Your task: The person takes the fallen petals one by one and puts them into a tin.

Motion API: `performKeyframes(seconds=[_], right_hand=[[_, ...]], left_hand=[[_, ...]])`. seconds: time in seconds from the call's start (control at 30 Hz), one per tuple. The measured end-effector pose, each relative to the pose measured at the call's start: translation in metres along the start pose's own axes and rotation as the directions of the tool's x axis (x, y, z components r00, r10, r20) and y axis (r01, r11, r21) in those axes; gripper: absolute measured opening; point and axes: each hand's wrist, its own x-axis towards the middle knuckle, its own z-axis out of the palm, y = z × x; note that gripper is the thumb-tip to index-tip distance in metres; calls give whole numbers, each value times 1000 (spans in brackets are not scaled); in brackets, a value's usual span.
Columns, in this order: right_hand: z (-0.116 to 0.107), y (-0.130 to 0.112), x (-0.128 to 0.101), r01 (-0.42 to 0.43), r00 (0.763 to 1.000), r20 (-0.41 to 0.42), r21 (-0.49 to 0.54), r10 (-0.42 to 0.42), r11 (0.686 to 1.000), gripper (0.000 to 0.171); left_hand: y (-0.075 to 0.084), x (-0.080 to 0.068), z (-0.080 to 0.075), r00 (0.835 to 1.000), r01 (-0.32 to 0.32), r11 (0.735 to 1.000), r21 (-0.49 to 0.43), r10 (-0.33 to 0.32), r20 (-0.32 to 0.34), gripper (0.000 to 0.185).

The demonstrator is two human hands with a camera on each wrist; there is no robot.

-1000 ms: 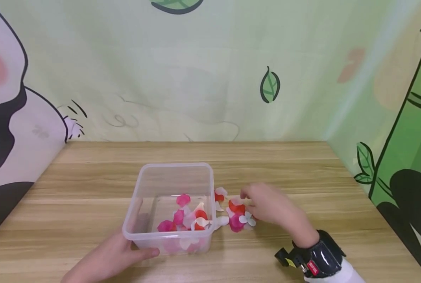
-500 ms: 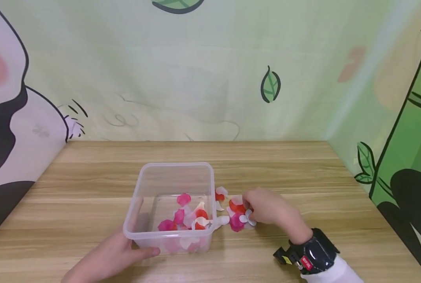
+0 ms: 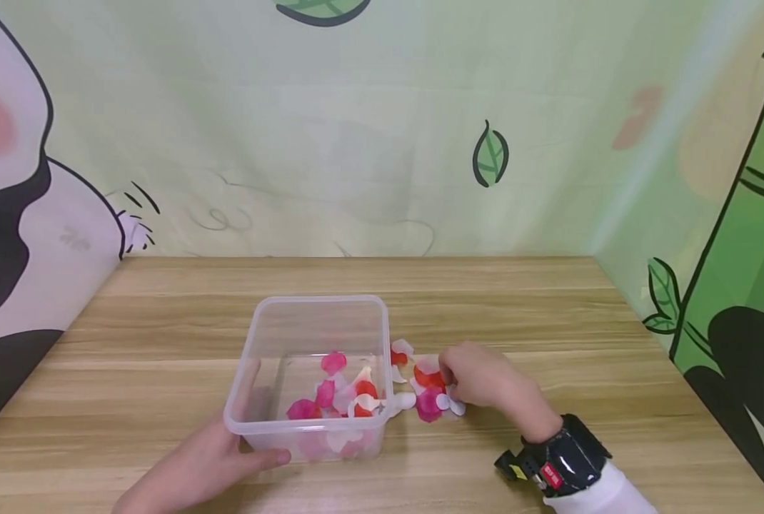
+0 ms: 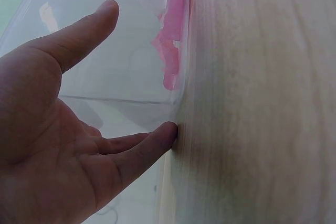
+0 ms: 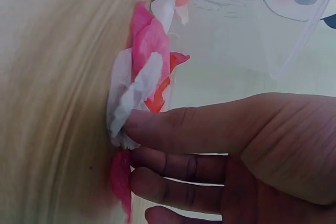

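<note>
Petals (image 3: 430, 400) heaped beside the clear plastic box (image 3: 318, 314) — right hand (image 3: 485, 382) apparently pinching a white one (view blurred); left hand (image 3: 195, 467), fingers flat, braces the box. Lift gently.

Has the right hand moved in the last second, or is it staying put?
Yes. The right hand has dropped lower and slightly toward the person, measured against the clear plastic container, which stayed put. Its fingers now touch the loose petals on the table.
</note>
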Motion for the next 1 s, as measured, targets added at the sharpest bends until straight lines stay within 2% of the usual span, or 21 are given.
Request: performKeyframes(seconds=[0.27,0.37,0.53,0.7,0.87,1.0], right_hand=[[-2,1,0,3,1000,6,-15,-3,1000,22],[-5,-1,-2,-8,1000,8,15,8,1000,22],[-11,-1,-4,-5,1000,-22,57,6,998,20],[-18,1,-5,62,992,-117,54,-56,997,18],[-25,0,-7,136,962,-246,40,-122,990,14],[-30,-5,-11,152,938,-321,52,-128,987,13]], left_hand=[[1,1,0,1000,-10,1000,-3,10,2,121],[0,0,0,1000,-21,1000,-2,21,7,121],[0,0,0,1000,-4,1000,-8,4,13,120],[0,-1,0,1000,-22,1000,9,22,13,121],[-1,-2,0,998,-55,998,18,55,8,121],[-1,-2,0,999,-53,998,12,53,8,121]])
